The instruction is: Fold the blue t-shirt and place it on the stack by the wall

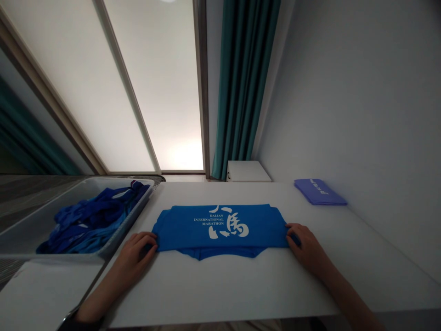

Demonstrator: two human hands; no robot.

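A white surface (220, 285) runs along a pale wall on the right, with a frosted window (155, 92) and a teal curtain (241, 82) at the far end. A small white cabinet (246, 171) stands just past the surface's far edge, below the curtain.

A blue shirt (220, 227) lies flat in the middle of the surface, folded into a wide band. Its white print faces up and reads "DALIAN INTERNATIONAL MARATHON" beside large characters. A lower layer of the same cloth sticks out under its near edge.

The left hand (136, 253) is at the shirt's near left corner. Its fingers are curled and the thumb is on top, pinching the cloth. The right hand (305, 248) is at the shirt's right end, with the fingers closed over the edge and a bit of blue showing beneath them. Both forearms rest low on the surface.

To the left, touching the surface's edge, a grey bin (20, 230) holds a loose heap of blue clothes (93, 218). A folded purple cloth (319, 191) lies near the wall at the far right, well apart from the shirt.
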